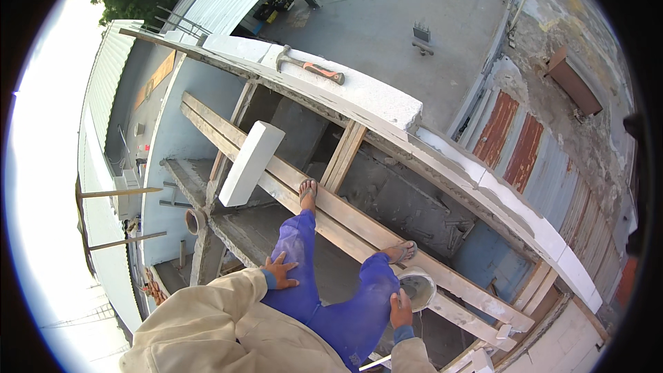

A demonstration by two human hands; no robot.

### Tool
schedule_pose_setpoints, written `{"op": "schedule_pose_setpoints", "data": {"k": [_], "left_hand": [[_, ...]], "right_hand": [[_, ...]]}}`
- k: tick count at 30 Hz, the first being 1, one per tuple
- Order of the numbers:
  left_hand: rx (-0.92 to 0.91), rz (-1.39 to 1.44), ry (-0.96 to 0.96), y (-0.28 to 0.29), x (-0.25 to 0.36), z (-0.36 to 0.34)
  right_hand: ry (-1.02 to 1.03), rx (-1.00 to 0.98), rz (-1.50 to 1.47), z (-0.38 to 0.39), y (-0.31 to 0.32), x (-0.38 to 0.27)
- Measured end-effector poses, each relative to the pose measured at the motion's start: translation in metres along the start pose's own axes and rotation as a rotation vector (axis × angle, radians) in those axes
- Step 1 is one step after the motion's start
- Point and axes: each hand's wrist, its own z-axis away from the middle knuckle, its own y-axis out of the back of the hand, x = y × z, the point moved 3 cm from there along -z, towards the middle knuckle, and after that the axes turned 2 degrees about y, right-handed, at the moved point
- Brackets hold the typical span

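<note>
My left hand (280, 271) rests with spread fingers on my left thigh, holding nothing. Close by the rim of a round bucket (429, 289), my right hand (401, 309) lies against my right knee, fingers extended and apparently holding nothing. Grey residue coats the bucket's inside. A white lightweight block (252, 162) lies across the wooden planks (359, 217), beyond my left foot. On top of the white block wall (373, 100) ahead is a claw hammer (311, 67) with an orange and black handle. My sandalled feet are on the planks.
Deep openings drop between the planks and concrete beams (238, 235). A small white offcut (503, 331) sits near the planks' right end. Past the curved wall are a grey concrete floor (387, 7) far below and rusty corrugated sheets (518, 152).
</note>
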Motion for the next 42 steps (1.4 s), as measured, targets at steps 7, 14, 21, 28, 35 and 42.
{"op": "schedule_pose_setpoints", "data": {"k": [7, 14, 21, 28, 35, 42], "left_hand": [[0.21, 0.438, -0.13, 0.017, -0.083, -0.091], [0.37, 0.644, 0.046, 0.08, -0.237, -0.24], [0.374, 0.769, 0.341, 0.166, -0.388, -0.389], [0.342, 0.422, 0.363, 0.22, -0.457, -0.493], [0.639, 0.513, 0.201, 0.21, -0.466, -0.519], [0.77, 0.467, 0.125, 0.183, -0.419, -0.469]], "right_hand": [[0.006, -0.258, 0.602, -0.041, -0.055, -0.104], [-0.058, -0.497, 0.929, -0.071, -0.143, -0.125], [-0.025, -0.525, 0.958, -0.174, -0.293, -0.227], [0.166, -0.252, 0.415, -0.29, -0.443, -0.357], [-0.078, -0.437, 0.525, -0.248, -0.44, -0.326], [-0.261, -0.273, 0.69, -0.185, -0.329, -0.289]]}}
